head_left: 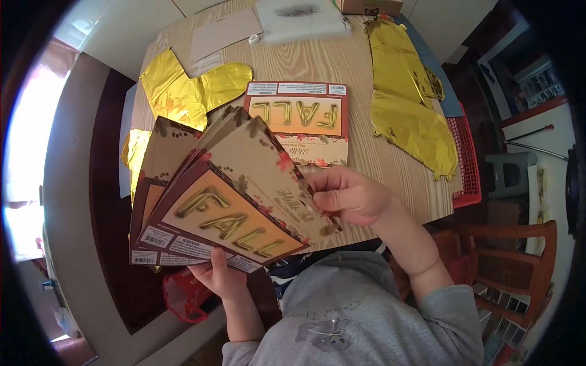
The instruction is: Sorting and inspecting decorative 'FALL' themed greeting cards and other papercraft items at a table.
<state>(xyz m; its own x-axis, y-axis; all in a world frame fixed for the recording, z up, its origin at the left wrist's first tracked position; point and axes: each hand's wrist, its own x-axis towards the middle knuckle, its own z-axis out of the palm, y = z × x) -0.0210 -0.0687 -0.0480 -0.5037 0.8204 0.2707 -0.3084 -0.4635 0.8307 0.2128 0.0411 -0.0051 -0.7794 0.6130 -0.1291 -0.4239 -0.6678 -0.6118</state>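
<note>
- The left hand (221, 276) is below the near edge of the desk (342, 67), palm up, and its fingers are closed around the bottom of a fan of flat card packages (213, 201).
- The left forearm comes up from the lower edge, almost vertical, with a grey sleeve at the elbow.
- The packages are spread like a fan, above the near left corner of the desk; the front one shows gold letter balloons on an orange field with autumn leaves.
- The right hand (348, 195) is closed too: thumb and fingers pinch the right edge of the front package, knuckles pointing to the left.
- The right forearm goes down and to the right, bent at the elbow.
- One more package of the same kind (299, 122) lies flat in the middle of the desk, apart from both hands.
- Gold foil balloons (189, 91), not inflated, lie near the left edge, and other gold foil balloons (409, 104) lie along the right edge.
- A red basket (467, 165) is just beside the right edge, and a wooden chair (519, 256) stands lower right.
</note>
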